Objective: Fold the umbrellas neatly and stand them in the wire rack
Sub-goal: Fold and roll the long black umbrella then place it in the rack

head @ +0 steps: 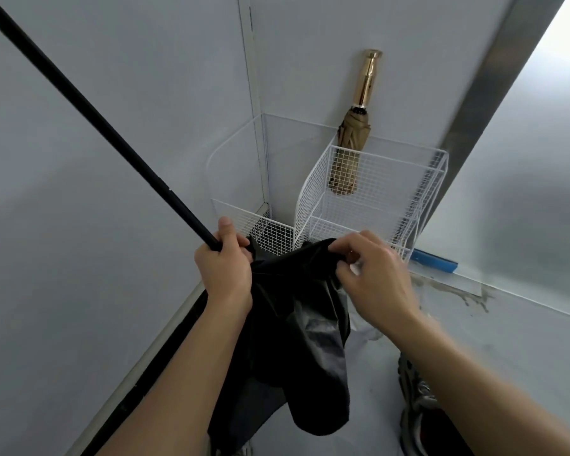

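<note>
From my seat I see the black umbrella (277, 284) only half gathered: its shaft (96, 116) runs off toward 10 o'clock, and the cloth (313, 357) hangs slack toward 6 o'clock. My left hand (224, 268) is curled round the shaft where the cloth begins. My right hand (372, 274), at 3 o'clock from the left, pinches a fold at the cloth's upper edge. The wire rack (408, 192) stands at 12 o'clock against the wall, with 1 tan umbrella (349, 153) already upright in its far corner. To do this step well, I judge I should hold the left grip firm as a pivot and draw each panel flat with the right. Then I lay the folds all 1 way round the shaft and wrap them tight before aiming for the rack. Loose cloth would probably snag on the mesh.
</note>
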### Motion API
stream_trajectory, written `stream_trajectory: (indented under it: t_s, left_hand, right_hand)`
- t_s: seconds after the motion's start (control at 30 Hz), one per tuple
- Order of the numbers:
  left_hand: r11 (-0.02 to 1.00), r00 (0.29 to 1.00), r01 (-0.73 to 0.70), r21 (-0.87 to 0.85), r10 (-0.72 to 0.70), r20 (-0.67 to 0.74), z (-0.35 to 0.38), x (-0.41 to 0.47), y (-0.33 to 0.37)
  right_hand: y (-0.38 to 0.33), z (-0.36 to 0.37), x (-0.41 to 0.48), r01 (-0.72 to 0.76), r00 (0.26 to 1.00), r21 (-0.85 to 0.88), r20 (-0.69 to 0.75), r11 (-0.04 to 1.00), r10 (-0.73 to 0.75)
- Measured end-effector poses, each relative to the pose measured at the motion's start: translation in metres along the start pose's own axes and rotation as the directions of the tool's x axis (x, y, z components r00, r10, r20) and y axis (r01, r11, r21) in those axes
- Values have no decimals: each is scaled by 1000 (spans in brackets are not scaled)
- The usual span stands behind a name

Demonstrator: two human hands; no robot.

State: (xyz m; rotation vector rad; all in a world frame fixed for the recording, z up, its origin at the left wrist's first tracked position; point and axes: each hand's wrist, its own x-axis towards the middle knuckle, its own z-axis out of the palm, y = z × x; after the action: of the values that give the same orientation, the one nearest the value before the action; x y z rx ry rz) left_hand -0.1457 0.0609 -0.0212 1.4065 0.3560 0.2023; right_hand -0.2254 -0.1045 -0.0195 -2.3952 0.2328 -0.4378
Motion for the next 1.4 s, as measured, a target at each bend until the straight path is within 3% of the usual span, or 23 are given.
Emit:
stream_trajectory:
  t_s: [0.13,0.27,0.33,0.37,0.43,0.53,0.6,0.67,0.73,0.83,0.9,0.97,1.03,1.07,1.13,1.23,1.33,1.4]
  left_hand:
    - [999,994,18,-36,-14,108,3,-9,4]
    - [1000,992,-8,12,7,124,3,-11,1]
    - [1000,998,-7,30,6,62,1,-6,0]
    - [1000,999,-12,29,11,33,-1,-3,-1]
    - [999,999,-32,23,32,3,-1,-1,-1]
    - [998,998,-59,24,59,3,2,-5,-3]
    - [998,998,-70,3,70,-5,3,-8,-4]
    - [997,996,-80,-6,79,-28,3,-6,-4]
    - [997,995,-80,20,81,-50,2,-1,-5]
    - [996,996,-76,51,78,-51,0,6,-9]
    - [994,995,-73,79,78,-68,-2,8,-9]
    - [993,993,-61,97,71,-97,-3,9,-6]
    - [997,990,-42,67,50,-128,-3,11,-3]
    - [999,989,-30,41,36,-144,-3,12,-1]
    - [1000,988,-5,7,6,-153,-3,12,3]
    - [998,993,29,-52,-35,-110,0,5,8]
    - [984,994,105,-145,-109,-18,5,-11,14]
    - [966,980,194,-171,-185,68,7,-22,19]
  right_hand:
    - [4,5,-3,92,974,-261,222,961,-33]
    - [5,14,3,-46,999,-18,10,999,46]
    - [0,14,5,-152,988,97,-1,984,152]
    - [-4,13,5,-217,974,74,84,973,211]
    - [-12,13,1,-281,907,-140,284,949,311]
    - [-13,24,-7,-173,822,-353,463,920,332]
    - [-11,31,-11,-141,792,-234,557,962,252]
    - [-10,33,-14,-204,795,8,585,979,160]
    - [-11,31,-15,-227,811,232,582,946,52]
    - [-13,27,-15,-217,803,389,592,896,-63]
    - [-16,25,-15,-215,828,449,555,867,-82]
    - [-17,19,-16,-199,913,504,408,840,-28]
    - [-16,9,-17,-86,971,429,240,899,-21]
    - [-17,5,-18,-16,969,324,240,946,-65]
    - [-20,4,-25,104,904,88,406,991,-130]
    - [-17,19,-32,219,817,-202,573,955,-66]
    - [-2,28,-24,156,861,-347,506,925,45]
    - [3,24,-15,56,865,-325,488,944,117]
